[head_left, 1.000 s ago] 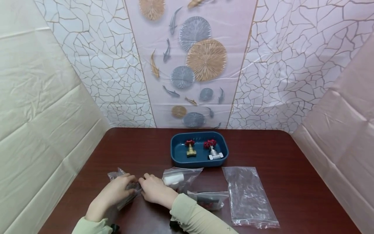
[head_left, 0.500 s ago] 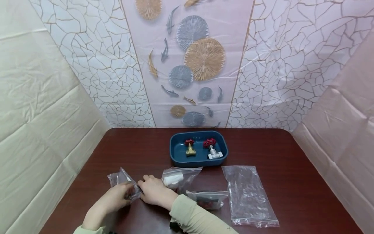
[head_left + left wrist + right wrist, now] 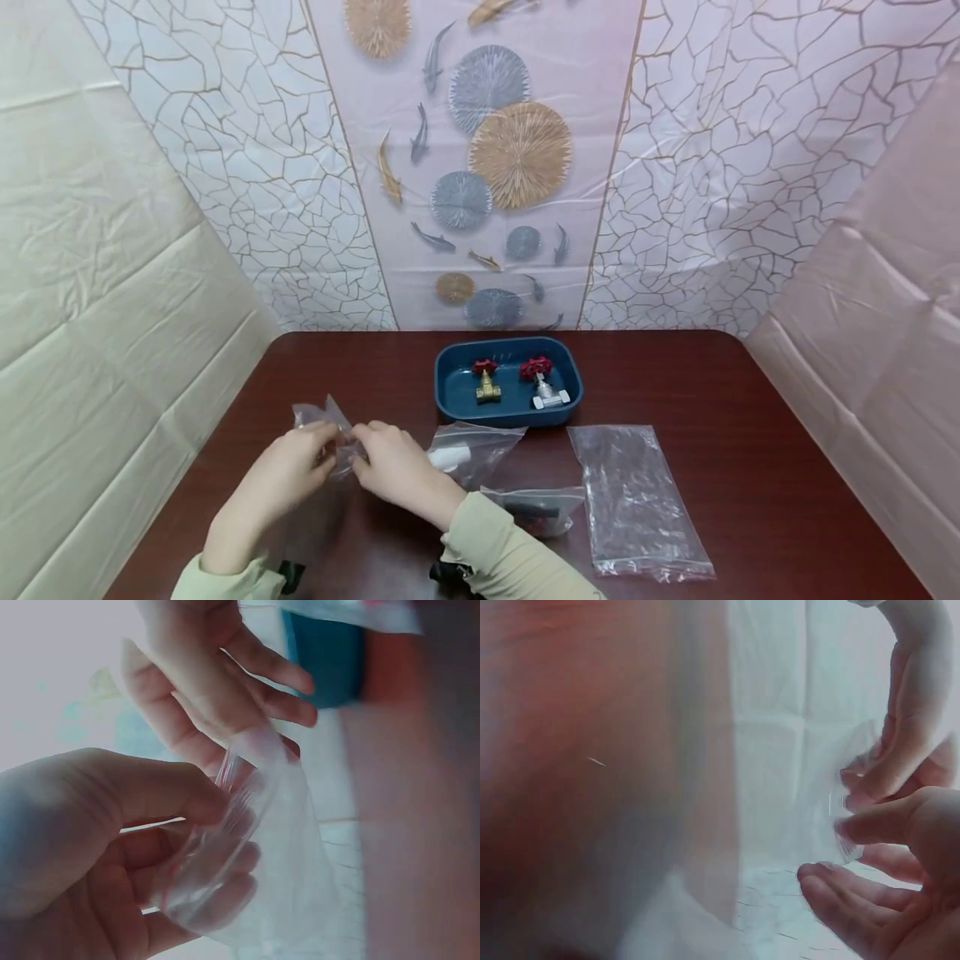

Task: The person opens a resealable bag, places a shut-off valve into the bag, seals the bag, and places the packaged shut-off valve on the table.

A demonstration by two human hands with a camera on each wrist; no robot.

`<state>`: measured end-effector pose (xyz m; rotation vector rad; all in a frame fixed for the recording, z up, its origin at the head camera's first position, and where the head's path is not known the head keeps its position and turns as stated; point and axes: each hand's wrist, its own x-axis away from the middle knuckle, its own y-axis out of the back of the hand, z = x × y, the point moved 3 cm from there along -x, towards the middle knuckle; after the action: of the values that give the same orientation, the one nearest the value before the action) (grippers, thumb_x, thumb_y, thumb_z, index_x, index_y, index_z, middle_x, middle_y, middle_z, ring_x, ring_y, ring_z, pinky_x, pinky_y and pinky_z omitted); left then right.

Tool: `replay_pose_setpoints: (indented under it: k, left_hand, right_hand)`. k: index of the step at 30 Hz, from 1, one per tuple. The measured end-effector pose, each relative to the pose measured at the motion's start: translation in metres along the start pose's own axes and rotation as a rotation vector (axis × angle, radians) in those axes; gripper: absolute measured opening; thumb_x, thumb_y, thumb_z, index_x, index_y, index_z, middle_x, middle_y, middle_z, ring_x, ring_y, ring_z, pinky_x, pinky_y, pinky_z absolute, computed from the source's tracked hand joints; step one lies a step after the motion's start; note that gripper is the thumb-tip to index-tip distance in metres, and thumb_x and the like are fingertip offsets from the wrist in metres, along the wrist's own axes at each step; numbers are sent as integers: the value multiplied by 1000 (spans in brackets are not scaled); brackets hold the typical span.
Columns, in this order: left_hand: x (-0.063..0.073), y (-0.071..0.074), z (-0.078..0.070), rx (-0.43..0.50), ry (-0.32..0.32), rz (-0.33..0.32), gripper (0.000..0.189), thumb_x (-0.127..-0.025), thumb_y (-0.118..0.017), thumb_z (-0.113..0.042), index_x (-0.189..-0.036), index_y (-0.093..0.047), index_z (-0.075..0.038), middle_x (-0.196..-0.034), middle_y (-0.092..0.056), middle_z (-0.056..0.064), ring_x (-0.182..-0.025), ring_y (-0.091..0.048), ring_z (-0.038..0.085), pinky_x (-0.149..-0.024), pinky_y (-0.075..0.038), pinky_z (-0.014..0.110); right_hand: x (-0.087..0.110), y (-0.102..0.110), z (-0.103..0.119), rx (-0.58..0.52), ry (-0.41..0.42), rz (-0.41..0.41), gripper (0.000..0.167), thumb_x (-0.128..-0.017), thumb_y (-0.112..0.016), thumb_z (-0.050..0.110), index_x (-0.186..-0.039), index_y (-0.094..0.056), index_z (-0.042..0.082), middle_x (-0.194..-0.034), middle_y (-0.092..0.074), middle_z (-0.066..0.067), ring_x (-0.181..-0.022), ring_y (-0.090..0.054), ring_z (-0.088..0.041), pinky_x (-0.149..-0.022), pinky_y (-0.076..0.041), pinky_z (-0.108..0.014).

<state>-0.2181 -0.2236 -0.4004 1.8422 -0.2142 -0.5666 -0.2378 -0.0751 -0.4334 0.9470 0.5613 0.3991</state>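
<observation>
In the lower left of the head view, the left hand (image 3: 281, 475) and right hand (image 3: 401, 468) both pinched 1 clear bag (image 3: 289, 877) near its edge. Good handling probably called for light, even fingertip pressure, without stretching the film.

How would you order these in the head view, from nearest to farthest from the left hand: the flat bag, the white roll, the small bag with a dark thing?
1. White roll: just right of the right hand.
2. Small bag: farther right, nearer the person.
3. Flat bag: farthest right.
</observation>
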Motion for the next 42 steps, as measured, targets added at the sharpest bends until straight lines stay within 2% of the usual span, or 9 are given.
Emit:
replay_pose_setpoints:
  k: [5,10,14,19,28,33,38,40,42]
  left_hand:
    - [-10,30,-24,-84,-136,-183,21,-78,-72,5,-93,-68,-9,-83,-60,-5,-67,-54,10,-60,-48,32]
    - [-16,51,-44,-106,-232,-313,30,-75,-75,7,-100,-69,-8,-88,-62,-3,-69,-56,12,-61,-51,34]
    - [-18,56,-56,-99,-279,-381,36,-74,-75,8,-106,-69,-8,-90,-62,-2,-72,-57,13,-61,-51,35]
    - [-21,54,-66,-96,-308,-463,27,-80,-72,4,-104,-71,-9,-93,-65,-2,-80,-62,16,-64,-53,35]
    - [-25,45,-77,-61,-288,-495,15,-81,-75,0,-93,-74,-9,-87,-62,-5,-75,-59,12,-60,-52,31]
    - [-29,38,-81,-30,-284,-490,13,-80,-78,0,-90,-76,-8,-85,-63,-5,-68,-58,9,-57,-50,29]
    - [-32,32,-86,-11,-269,-488,13,-80,-81,-2,-91,-78,-7,-85,-63,-5,-61,-55,5,-54,-48,26]
    - [-33,30,-87,-13,-257,-489,13,-80,-81,-3,-92,-78,-7,-84,-63,-5,-60,-53,5,-54,-47,25]
    - [-34,29,-87,-20,-243,-495,13,-82,-80,-3,-93,-78,-8,-83,-62,-5,-59,-53,5,-53,-46,25]
  right_hand:
    - [0,34,7,7,43,-124,19,-99,-63,16,-116,-68,10,-101,-68,-2,-67,-59,-4,-60,-47,-16]
    - [7,71,15,68,121,-287,17,-103,-58,19,-114,-70,12,-103,-73,-1,-77,-70,-10,-66,-53,-19]
    - [14,92,15,59,154,-349,16,-103,-60,19,-113,-71,12,-103,-74,-1,-81,-71,-11,-69,-54,-19]
    - [24,106,12,48,163,-375,14,-101,-62,17,-109,-72,11,-99,-72,-2,-81,-69,-13,-68,-54,-23]
    - [40,108,5,-25,185,-425,15,-96,-65,5,-107,-73,9,-104,-69,-2,-88,-67,-13,-75,-54,-23]
    - [45,106,-2,-122,158,-466,18,-94,-65,1,-108,-73,10,-107,-67,-3,-82,-63,-11,-70,-52,-20]
    - [48,105,-7,-230,122,-488,17,-96,-64,2,-110,-70,9,-113,-64,-4,-84,-63,-11,-71,-55,-26]
    - [50,104,-9,-225,131,-497,16,-96,-65,5,-110,-70,10,-117,-63,-5,-86,-63,-11,-71,-55,-25]
    - [52,102,-10,-180,178,-504,14,-96,-67,6,-109,-70,10,-120,-63,-5,-92,-64,-11,-74,-54,-22]
